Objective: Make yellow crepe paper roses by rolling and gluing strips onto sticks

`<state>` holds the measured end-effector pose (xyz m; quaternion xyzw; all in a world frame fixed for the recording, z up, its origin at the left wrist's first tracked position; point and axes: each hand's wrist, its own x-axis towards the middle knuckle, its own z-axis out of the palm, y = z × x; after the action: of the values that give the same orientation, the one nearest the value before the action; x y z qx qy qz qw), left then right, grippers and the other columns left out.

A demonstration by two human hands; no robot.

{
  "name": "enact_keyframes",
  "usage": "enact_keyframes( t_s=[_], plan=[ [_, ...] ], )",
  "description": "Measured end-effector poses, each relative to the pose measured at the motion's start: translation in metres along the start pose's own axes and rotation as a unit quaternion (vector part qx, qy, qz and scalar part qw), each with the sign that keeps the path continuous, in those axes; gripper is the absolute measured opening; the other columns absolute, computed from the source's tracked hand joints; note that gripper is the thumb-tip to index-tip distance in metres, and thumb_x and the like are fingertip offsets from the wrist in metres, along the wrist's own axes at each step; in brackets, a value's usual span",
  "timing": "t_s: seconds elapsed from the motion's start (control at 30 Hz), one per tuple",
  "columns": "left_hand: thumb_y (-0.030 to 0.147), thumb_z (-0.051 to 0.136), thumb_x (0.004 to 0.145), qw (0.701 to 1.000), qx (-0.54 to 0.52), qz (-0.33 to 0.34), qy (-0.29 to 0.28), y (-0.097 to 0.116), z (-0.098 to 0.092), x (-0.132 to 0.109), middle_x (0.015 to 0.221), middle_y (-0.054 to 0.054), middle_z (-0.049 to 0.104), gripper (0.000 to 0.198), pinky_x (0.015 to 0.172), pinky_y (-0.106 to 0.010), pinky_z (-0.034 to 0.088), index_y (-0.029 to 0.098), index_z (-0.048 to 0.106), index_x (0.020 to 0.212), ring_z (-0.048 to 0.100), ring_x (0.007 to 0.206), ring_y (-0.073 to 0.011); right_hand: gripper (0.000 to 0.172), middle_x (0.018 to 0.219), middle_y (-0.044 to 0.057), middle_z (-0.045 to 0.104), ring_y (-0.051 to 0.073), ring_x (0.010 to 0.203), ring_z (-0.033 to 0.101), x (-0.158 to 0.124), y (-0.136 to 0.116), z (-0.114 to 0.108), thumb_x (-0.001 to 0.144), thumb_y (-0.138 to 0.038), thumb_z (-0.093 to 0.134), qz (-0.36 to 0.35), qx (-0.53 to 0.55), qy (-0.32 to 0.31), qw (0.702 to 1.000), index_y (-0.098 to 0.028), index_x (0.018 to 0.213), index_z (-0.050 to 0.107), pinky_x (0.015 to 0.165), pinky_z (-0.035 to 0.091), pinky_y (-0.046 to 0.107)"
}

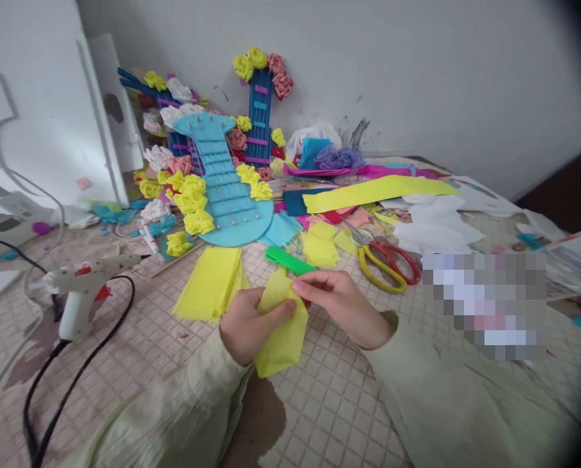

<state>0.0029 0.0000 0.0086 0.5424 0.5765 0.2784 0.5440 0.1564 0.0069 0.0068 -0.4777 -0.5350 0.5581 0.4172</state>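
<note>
My left hand (253, 323) is closed on a yellow crepe paper sheet (281, 338), its thumb lying across the front of the paper. At the sheet's upper right edge, my right hand (342, 304) pinches the paper between thumb and fingers. Just beyond the hands lies a green utility knife (290, 261), partly behind the paper. A stack of yellow paper sheets (207, 283) rests to the left of my left hand. Scissors (385, 263) with one yellow and one red handle lie beyond my right hand. Further back is a light blue cardboard guitar shape (227, 195) with yellow paper flowers (193, 201).
A white glue gun (83, 292) with a black cord stands at the left. Dark blue decorated pieces (260, 120) lean against the wall. A long yellow strip (383, 194), purple yarn (339, 158) and white paper (434, 224) lie at the back right.
</note>
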Motion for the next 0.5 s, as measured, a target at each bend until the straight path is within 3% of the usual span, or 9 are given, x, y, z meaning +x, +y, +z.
enact_keyframes(
  t_s=[0.27, 0.5],
  plan=[
    [0.039, 0.061, 0.063, 1.0, 0.003, -0.003, 0.007, 0.0008, 0.0002, 0.001, 0.056, -0.002, 0.058, 0.027, 0.042, -0.022, 0.04, 0.012, 0.061, 0.063, 0.053, 0.049, -0.013, 0.02, 0.067, 0.001, 0.061, 0.01, 0.061, 0.053, 0.0011, 0.0018, -0.0007, 0.07, -0.034, 0.061, -0.002, -0.008, 0.005, 1.0, -0.015, 0.073, 0.065, 0.06, 0.044, 0.026],
    [0.037, 0.062, 0.063, 1.0, -0.01, -0.011, -0.001, 0.0002, -0.0012, 0.0016, 0.057, -0.002, 0.058, 0.024, 0.044, -0.022, 0.04, 0.012, 0.062, 0.064, 0.053, 0.05, -0.0126, 0.02, 0.061, 0.0, 0.059, 0.01, 0.057, 0.05, 0.0019, 0.0049, -0.0042, 0.071, -0.035, 0.062, -0.002, -0.051, -0.027, 0.998, -0.015, 0.07, 0.066, 0.055, 0.04, 0.024]
  ],
)
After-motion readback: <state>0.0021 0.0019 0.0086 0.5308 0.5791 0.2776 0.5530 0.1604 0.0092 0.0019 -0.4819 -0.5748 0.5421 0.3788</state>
